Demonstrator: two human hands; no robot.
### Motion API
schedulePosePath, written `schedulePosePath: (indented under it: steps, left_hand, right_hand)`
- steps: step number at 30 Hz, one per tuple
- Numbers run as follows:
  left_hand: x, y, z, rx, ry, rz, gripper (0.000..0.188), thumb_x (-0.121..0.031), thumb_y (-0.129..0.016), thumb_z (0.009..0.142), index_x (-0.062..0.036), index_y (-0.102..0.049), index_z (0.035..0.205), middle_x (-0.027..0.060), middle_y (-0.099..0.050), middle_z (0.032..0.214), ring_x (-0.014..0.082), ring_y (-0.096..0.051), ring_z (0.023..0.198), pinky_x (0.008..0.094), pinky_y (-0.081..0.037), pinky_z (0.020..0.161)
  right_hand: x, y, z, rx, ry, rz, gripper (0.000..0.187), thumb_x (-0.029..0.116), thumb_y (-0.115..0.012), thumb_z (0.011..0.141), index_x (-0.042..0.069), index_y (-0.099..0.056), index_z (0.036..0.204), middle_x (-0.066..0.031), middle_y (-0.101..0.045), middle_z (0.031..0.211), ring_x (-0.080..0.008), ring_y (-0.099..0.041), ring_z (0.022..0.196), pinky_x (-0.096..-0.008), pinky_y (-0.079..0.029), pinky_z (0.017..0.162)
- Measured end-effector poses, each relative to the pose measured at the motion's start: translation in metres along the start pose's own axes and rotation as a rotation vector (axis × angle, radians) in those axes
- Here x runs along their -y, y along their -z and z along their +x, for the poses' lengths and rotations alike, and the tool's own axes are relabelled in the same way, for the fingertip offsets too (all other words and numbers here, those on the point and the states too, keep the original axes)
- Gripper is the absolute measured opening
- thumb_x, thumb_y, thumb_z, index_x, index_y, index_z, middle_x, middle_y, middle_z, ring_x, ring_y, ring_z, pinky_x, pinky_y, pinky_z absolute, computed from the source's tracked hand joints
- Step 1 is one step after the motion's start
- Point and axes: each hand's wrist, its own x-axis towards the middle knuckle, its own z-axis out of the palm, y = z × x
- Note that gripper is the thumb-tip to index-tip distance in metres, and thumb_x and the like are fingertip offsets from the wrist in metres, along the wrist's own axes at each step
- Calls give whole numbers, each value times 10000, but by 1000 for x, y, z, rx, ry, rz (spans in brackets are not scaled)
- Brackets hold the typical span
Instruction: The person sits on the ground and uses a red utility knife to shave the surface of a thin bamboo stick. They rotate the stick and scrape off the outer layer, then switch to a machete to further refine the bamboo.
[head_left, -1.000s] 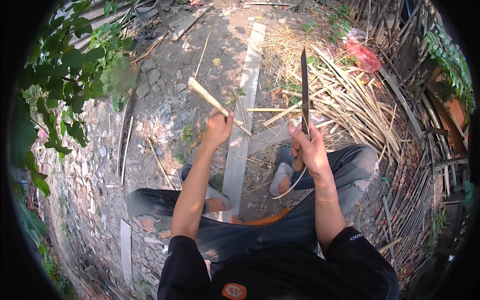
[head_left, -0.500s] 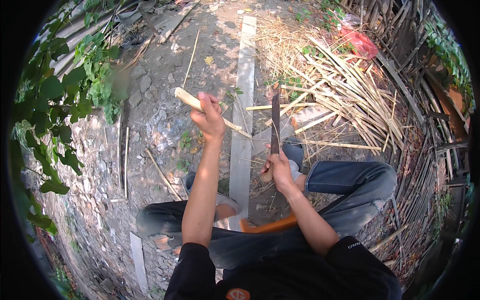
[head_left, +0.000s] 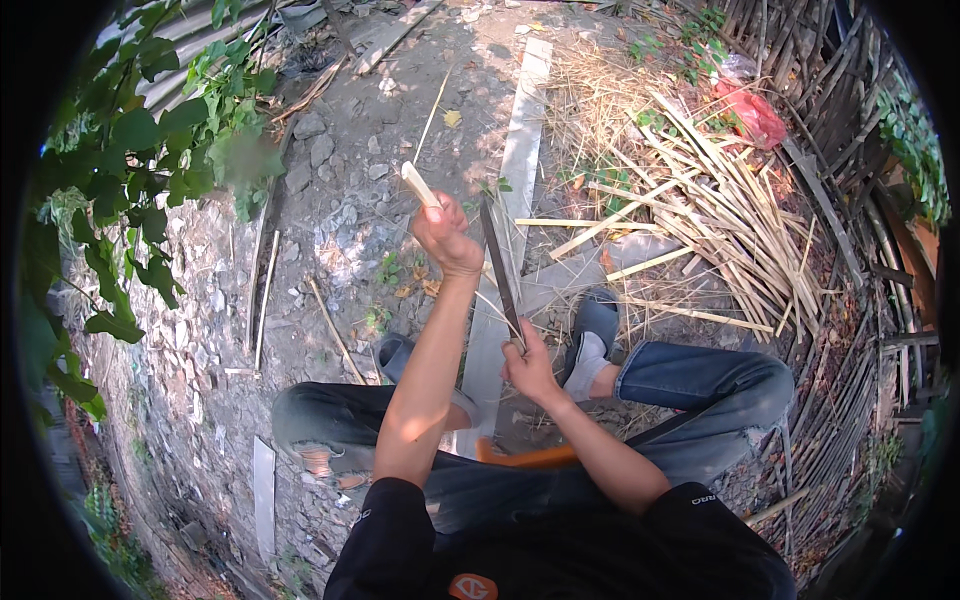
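My left hand (head_left: 446, 238) is closed round a pale split bamboo piece (head_left: 418, 185). Its upper end sticks out above the fist, and its lower part is mostly hidden behind the hand and wrist. My right hand (head_left: 533, 368) grips a long dark-bladed knife (head_left: 501, 265) by the handle. The blade slants up and to the left, its tip just right of my left fist, apart from the fingers. Under the knife a long flat grey board (head_left: 528, 100) runs away from me over the ground.
A heap of split bamboo strips (head_left: 735, 225) lies at the right, with shavings (head_left: 590, 90) beyond it. A red plastic bag (head_left: 752, 112) rests behind the heap. Leafy branches (head_left: 130, 140) hang at the left. An orange seat (head_left: 540, 457) shows between my legs.
The knife has swung from upright to a leftward slant as my right hand moved left, toward the left fist. The bamboo piece now points more steeply upward. The view has shifted slightly.
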Motion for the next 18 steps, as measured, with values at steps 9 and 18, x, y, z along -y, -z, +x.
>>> schedulePosePath:
  steps: [9, 18]
  left_hand:
    - [-6, -8, 5, -140, 6, 99, 711, -751, -419, 1018, -110, -400, 709, -49, -331, 659, 66, -297, 583, 269, -199, 528]
    - [1, -25, -3, -58, 2, 61, 645, -641, -441, 1054, -110, -374, 694, -51, -305, 635, 61, -273, 562, 285, -183, 516]
  right_hand:
    - [203, 22, 47, -176, 182, 331, 382, 341, -515, 1108, -12, -650, 1051, 7, -500, 608, -149, -554, 520, -323, -465, 544]
    - [4, 23, 6, -100, -417, -135, 422, 452, -555, 1086, 35, -556, 1024, -13, -415, 631, -148, -442, 466, -352, -446, 491]
